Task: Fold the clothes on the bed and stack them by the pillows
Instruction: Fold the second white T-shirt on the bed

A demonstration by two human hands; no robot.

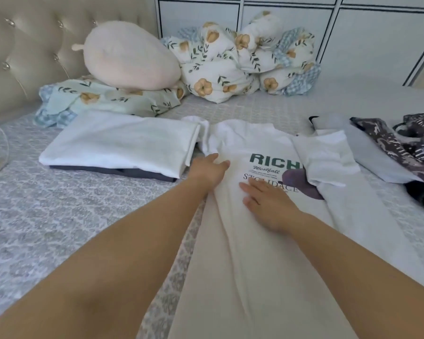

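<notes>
mid-fold, both the left hand (209, 171) and right hand (267, 204) lie flat and open on the white printed t-shirt (252, 241) at frame centre, smoothing it, so next likely folds its left side inward before joining the folded stack (118, 145) at centre left.

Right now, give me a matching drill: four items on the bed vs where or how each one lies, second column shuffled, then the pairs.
Things:
1. printed white T-shirt
2. folded white garment
3. pink plush pillow
4. floral duvet

States:
A. bunched up against the white cabinet
B. resting on a floral pillow by the headboard
C. spread flat, both hands pressing on it
D. stacked on a dark folded piece

Pairs: 1-C, 2-D, 3-B, 4-A

The left hand and right hand lie flat with straight fingers on the T-shirt.
</notes>
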